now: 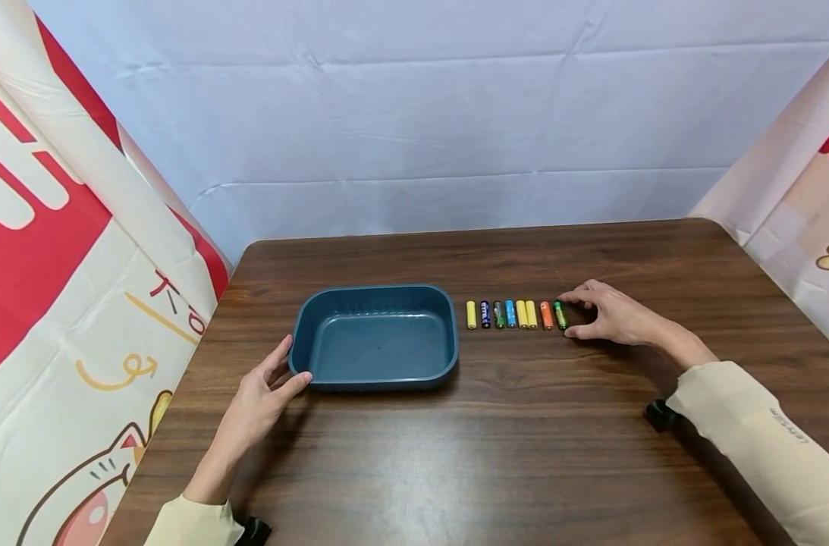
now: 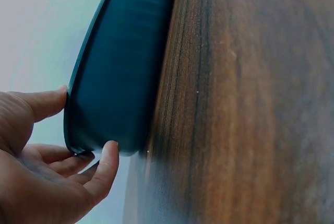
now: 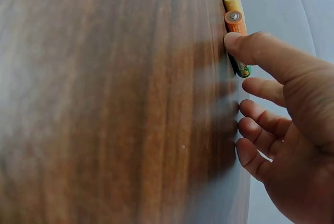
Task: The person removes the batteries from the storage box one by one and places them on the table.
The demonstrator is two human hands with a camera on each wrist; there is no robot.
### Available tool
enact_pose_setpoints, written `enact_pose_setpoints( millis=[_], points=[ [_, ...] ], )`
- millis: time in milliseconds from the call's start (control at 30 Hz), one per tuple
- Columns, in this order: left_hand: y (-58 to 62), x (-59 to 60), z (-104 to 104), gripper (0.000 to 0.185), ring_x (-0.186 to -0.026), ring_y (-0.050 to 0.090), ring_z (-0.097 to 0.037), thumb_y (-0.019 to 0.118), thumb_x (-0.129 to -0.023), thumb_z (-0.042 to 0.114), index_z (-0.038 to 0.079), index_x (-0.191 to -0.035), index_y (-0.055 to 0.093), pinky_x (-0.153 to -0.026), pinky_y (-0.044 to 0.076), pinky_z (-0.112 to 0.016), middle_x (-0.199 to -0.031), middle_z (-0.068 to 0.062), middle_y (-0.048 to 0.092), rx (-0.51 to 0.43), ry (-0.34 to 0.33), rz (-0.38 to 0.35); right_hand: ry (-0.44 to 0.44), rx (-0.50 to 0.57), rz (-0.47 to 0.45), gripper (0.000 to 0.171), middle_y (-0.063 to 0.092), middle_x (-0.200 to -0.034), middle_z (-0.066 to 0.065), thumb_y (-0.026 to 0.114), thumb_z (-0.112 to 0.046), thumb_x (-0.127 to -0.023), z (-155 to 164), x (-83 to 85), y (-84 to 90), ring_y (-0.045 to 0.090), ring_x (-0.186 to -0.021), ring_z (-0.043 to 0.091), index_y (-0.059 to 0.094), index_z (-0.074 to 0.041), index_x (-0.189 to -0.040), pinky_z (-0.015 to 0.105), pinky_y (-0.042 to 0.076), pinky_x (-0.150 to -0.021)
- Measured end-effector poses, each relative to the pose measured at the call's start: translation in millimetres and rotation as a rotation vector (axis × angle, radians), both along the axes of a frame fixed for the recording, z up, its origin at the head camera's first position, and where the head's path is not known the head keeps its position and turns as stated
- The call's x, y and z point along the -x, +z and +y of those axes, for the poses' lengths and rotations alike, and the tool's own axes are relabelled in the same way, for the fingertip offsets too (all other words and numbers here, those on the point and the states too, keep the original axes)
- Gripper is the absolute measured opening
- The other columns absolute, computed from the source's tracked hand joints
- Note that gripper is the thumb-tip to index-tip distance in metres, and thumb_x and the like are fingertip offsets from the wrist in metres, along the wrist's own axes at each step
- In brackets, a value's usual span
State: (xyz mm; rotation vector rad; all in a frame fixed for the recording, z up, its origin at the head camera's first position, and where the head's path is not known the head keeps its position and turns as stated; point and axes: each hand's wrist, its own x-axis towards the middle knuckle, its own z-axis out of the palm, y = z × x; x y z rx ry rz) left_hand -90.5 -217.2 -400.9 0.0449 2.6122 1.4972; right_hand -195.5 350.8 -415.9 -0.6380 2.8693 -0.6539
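The person wears a long-sleeved top in pale cream. The right sleeve [image 1: 762, 440] ends in a plain cuff at the wrist and carries a small line of dark lettering along the forearm, too small to read. The left sleeve [image 1: 189, 523] shows the same cream cuff. A small black device [image 1: 660, 415] sits under the right wrist, another [image 1: 253, 531] at the left. Both hands are bare.

Dark teal tray [image 1: 376, 337]; dark brown woodgrain table [image 1: 496, 447]; batteries [image 1: 516, 314] left to right: yellow, navy, dark green, blue, yellow, yellow, orange, green; cream sleeves [image 1: 762, 444].
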Motion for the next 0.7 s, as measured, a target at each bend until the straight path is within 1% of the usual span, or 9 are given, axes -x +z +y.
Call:
enact_pose_setpoints(
  millis=[100,233,367,467,567,700],
  points=[
    [-0.4,0.1,-1,0.079,-0.141,0.046,-0.043,0.068,-0.102,0.021,0.006,-0.164,0.023,-0.106,0.043,-0.045,-0.161,-0.025,0.036,-0.006,-0.002,-0.004,-0.009,0.005,0.002,0.065,0.057,-0.122,0.018,0.082,-0.034,-0.091,-1,-1.3,0.0,0.055,-0.105,0.031,0.059,0.001,-0.141,0.053,0.049,-0.086],
    [-0.5,0.3,-3,0.078,-0.141,0.046,-0.043,0.068,-0.102,0.021,0.007,-0.165,0.022,-0.106,0.043,-0.045,-0.162,-0.024,0.035,-0.015,-0.005,-0.007,-0.016,0.013,0.005,0.065,0.058,-0.127,0.021,0.079,-0.037,-0.093,-1,-3.8,2.7,0.057,-0.109,0.033,0.058,0.001,-0.142,0.056,0.050,-0.089],
    [-1.3,0.2,-3,0.078,-0.143,0.044,-0.042,0.067,-0.103,0.022,0.008,-0.165,0.022,-0.107,0.043,-0.046,-0.164,-0.022,0.032,-0.016,-0.003,-0.005,-0.042,0.031,-0.016,0.065,0.056,-0.133,0.025,0.072,-0.039,-0.098,-4,-8.8,7.8,0.058,-0.114,0.037,0.055,0.003,-0.144,0.058,0.051,-0.091],
    [-2.6,-0.4,-3,0.077,-0.143,0.044,-0.041,0.065,-0.104,0.023,0.007,-0.165,0.021,-0.108,0.042,-0.046,-0.164,-0.021,0.032,-0.021,-0.007,0.015,-0.067,0.050,-0.044,0.066,0.053,-0.138,0.028,0.066,-0.041,-0.102,-5,-13.3,12.2,0.056,-0.119,0.041,0.050,0.005,-0.147,0.062,0.049,-0.094],
    [-1.8,-1.8,-3,0.075,-0.145,0.042,-0.040,0.063,-0.106,0.024,0.005,-0.165,0.021,-0.109,0.041,-0.046,-0.165,-0.019,0.032,-0.028,-0.014,0.042,-0.096,0.053,-0.067,0.068,0.047,-0.145,0.031,0.059,-0.043,-0.106,-5,-18.1,17.3,0.050,-0.128,0.047,0.045,0.004,-0.151,0.067,0.045,-0.099],
    [5.2,-4.8,-7,0.073,-0.146,0.041,-0.038,0.061,-0.106,0.027,0.006,-0.165,0.022,-0.109,0.041,-0.046,-0.165,-0.019,0.032,-0.006,-0.002,0.096,-0.125,0.046,-0.073,0.071,0.035,-0.155,0.034,0.051,-0.046,-0.108,-1,-24.3,24.8,0.034,-0.141,0.055,0.036,0.003,-0.157,0.073,0.032,-0.106]
  ],
)
